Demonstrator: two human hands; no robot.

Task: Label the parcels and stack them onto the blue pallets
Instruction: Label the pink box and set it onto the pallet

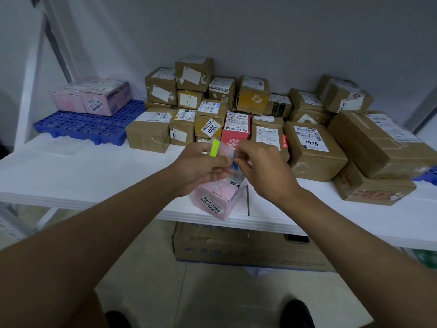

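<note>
Head view, left to right: far left of the hands, pink boxes sit on the blue pallet (78, 125). The left hand (201, 168) holds a strip of labels (221, 149), which the right hand (264, 172) pinches to peel. Below them lies the pink parcel (218, 196), probably light and rigid, best gripped by its sides.

— Where do we stand with the views? We have one only, worn on the head, wide-angle.

— And we face forward and down, over a white table (94, 171) toward a grey wall (260, 31).

— How near are we?

— Close: both forearms run in from our lower corners, and the floor (224, 301) shows beneath the table edge. No second view shares any of it.
</note>
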